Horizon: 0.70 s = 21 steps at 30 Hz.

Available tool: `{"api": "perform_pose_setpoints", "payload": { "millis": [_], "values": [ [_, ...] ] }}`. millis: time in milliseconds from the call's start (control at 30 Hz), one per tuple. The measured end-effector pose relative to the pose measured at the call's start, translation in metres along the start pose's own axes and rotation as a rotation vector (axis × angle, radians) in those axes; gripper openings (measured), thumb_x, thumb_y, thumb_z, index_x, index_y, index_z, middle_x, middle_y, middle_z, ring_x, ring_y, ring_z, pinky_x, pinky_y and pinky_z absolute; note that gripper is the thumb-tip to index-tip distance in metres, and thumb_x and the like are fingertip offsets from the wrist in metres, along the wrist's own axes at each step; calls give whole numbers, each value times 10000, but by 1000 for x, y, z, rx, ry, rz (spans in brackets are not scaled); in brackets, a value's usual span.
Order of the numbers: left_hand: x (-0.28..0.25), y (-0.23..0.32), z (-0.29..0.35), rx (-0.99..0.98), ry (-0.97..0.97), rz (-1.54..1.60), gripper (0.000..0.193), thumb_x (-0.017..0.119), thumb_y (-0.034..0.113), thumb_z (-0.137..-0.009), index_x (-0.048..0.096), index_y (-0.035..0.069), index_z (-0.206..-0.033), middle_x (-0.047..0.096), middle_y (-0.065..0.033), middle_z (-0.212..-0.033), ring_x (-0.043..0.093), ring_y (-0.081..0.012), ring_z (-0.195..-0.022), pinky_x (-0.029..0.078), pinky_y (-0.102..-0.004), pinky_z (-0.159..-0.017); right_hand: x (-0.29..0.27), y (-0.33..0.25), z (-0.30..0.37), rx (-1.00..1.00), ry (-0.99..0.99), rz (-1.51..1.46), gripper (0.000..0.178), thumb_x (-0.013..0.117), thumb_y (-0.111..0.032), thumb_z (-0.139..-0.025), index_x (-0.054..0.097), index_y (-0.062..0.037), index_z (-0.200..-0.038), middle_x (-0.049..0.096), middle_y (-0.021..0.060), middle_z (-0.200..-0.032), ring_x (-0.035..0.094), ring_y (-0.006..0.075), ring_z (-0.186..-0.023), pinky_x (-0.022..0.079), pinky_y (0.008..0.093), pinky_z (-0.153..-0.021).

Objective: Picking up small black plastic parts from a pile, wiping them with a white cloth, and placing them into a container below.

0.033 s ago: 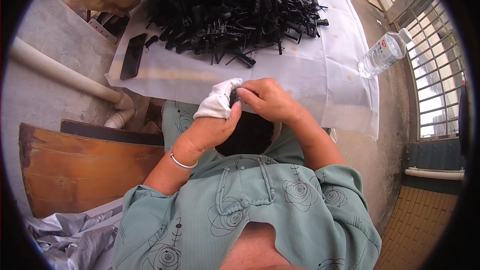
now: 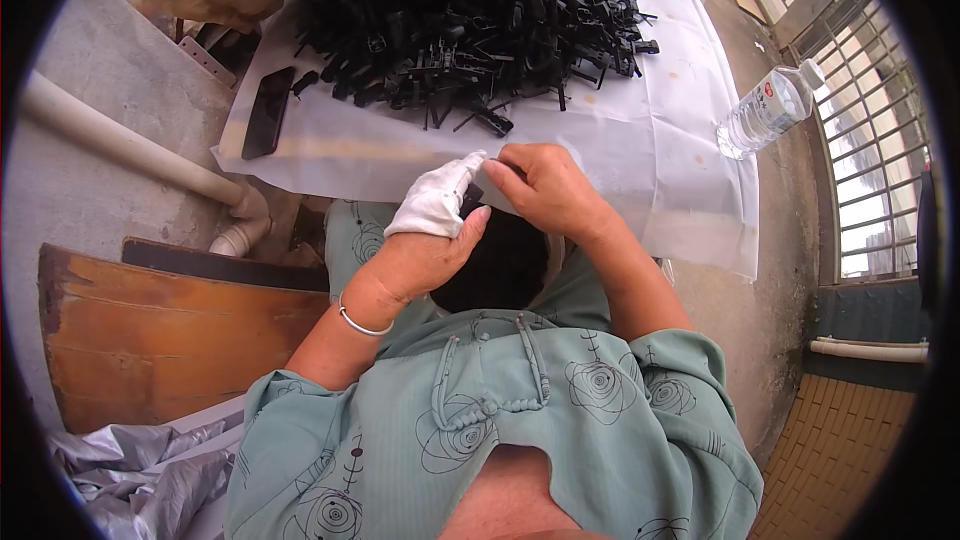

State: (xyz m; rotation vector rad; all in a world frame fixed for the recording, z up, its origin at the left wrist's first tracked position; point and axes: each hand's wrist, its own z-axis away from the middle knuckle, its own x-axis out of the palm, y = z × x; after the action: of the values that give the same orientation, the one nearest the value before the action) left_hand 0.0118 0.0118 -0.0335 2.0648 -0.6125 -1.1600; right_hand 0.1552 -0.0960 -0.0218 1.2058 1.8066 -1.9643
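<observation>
Black, a small part [image 2: 470, 202] is held between the bare thumb and white-cloth-covered fingers of the left hand [image 2: 437, 228]. Just right of these fingertips, the right hand [image 2: 550, 190] has its thumb and index finger bent close together; I cannot tell whether they grip anything. Beyond the fingers, black pieces [image 2: 450, 30] lie heaped on a white sheet [image 2: 660, 155], 1 dark phone [image 2: 267, 115] to the left, 1 clear bottle [image 2: 762, 115] to the right.

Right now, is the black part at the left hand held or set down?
Held: the black part shows between the bare thumb and white-covered fingers of the left hand.
</observation>
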Motion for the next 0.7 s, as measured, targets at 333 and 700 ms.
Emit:
{"api": "perform_pose_setpoints", "payload": {
  "millis": [333,700],
  "values": [
    [-9,-9,-9,-7,138,84,261,559,-1,-835,597,-7,-1093,599,-136,-1068,596,-245,-925,481,-301,-810,4,16,-15,196,119,421,305,604,-295,-796,578,-33,-949,636,155,-841,607,339,-794,489,405,-687],
    [-15,3,-18,20,-378,99,272,589,100,-803,553,10,-1058,594,-153,-974,584,-300,-868,468,-341,-744,-17,-11,29,-1,-16,-44,195,595,-186,-718,555,-8,-786,463,76,-570,447,210,-517,380,327,-496]
  ]
}}
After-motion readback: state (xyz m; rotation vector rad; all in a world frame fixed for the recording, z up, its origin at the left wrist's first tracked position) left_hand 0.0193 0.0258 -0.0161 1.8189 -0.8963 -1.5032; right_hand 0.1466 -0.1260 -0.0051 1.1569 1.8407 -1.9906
